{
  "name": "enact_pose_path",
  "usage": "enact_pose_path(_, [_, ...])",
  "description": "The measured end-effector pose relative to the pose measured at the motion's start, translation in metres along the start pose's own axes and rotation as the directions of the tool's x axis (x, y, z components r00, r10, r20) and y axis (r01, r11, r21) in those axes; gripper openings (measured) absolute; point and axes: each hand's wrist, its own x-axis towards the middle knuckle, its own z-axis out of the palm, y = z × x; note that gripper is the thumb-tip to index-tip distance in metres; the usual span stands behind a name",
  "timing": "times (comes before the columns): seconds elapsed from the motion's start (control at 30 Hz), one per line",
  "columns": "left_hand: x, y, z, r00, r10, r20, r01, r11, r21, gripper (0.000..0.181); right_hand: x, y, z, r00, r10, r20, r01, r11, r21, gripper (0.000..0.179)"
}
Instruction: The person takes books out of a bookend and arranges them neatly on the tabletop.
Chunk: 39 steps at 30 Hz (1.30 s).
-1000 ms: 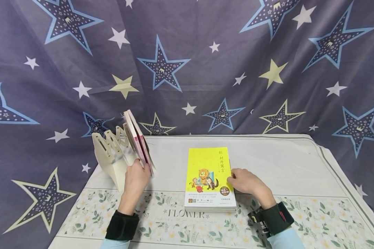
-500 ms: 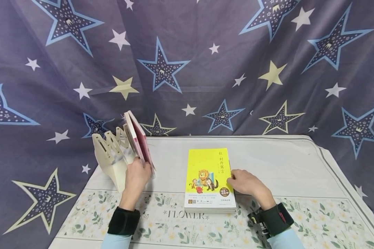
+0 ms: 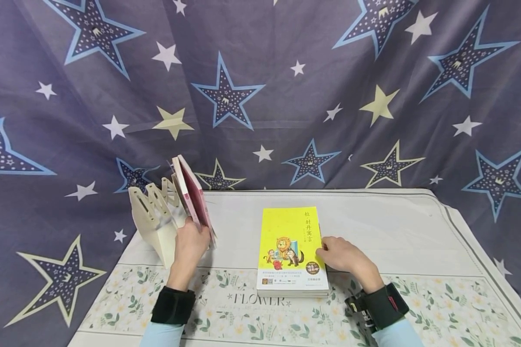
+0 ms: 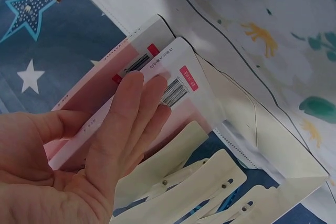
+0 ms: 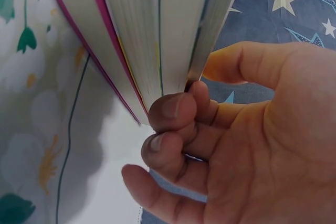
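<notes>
At the left of the head view, two thin pink books (image 3: pixel 191 188) stand tilted against a cream folding book rack (image 3: pixel 162 241). My left hand (image 3: pixel 192 241) grips them near their lower end. In the left wrist view, the thumb lies on one side and the long fingers (image 4: pixel 123 114) lie across the barcode side of the nearer pink book (image 4: pixel 168 56). A stack of books topped by a yellow book (image 3: pixel 288 236) with cartoon animals lies flat mid-table. My right hand (image 3: pixel 347 255) holds the stack's right edge, curled fingers (image 5: pixel 173 111) against the pages and thumb by the top cover.
A white tablecloth (image 3: pixel 382 221) with a floral band (image 3: pixel 451 308) covers the table. Behind it hangs a dark curtain (image 3: pixel 278 43) with stars. Dark bands wrap both wrists. The rack's slotted arms (image 4: pixel 207 179) fan out beside the pink books.
The two pink books have parted slightly at the top, the left one leaning a little further left with my left hand. My right hand and the stack have not moved.
</notes>
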Motion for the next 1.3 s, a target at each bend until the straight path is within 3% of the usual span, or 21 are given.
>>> enact_pose_path(0.27, [-0.004, 0.000, 0.000, 0.999, -0.007, 0.041, 0.007, 1.000, -0.003, 0.041, 0.000, 0.001, 0.002, 1.000, -0.002, -0.004, 0.002, 1.000, 0.006, 0.018])
enact_pose_path(0.63, [-0.022, 0.006, -0.002, 0.999, 0.031, 0.041, -0.030, 0.999, -0.015, 0.041, -0.001, 0.001, 0.000, 1.000, -0.006, 0.004, 0.006, 1.000, 0.000, 0.018])
enact_pose_path(0.97, [-0.016, 0.008, 0.001, 0.997, 0.046, -0.054, -0.049, 0.998, -0.046, 0.063, -0.005, -0.002, -0.001, 1.000, 0.003, 0.003, -0.003, 1.000, -0.019, 0.021])
enact_pose_path(1.3, [-0.017, 0.008, 0.004, 0.994, 0.062, -0.090, -0.071, 0.992, -0.101, 0.065, -0.004, -0.003, -0.002, 1.000, -0.010, 0.005, 0.010, 1.000, -0.017, 0.023])
